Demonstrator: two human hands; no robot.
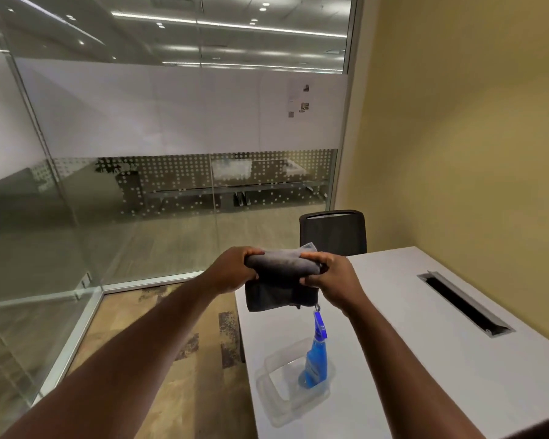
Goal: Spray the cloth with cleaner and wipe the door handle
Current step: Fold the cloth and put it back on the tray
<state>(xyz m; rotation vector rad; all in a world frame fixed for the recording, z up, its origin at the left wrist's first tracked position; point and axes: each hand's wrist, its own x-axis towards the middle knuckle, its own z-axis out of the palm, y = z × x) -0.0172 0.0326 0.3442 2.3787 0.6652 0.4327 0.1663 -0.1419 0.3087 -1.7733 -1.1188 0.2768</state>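
Head view: left hand (235, 269) and right hand (333, 274) both grip a folded cloth (279, 280). Spray bottle (316, 356) stands below the right wrist; a lowered arm could topple it.

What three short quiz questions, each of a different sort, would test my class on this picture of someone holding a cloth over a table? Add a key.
1. True or false: the spray bottle stands in the clear container on the white table.
2. Multiple choice: the grey cloth is held by A) the left hand only, B) the right hand only, C) both hands.
3. Fill in: behind the table's far end stands a black ____.

Key: 1 true; 2 C; 3 chair.
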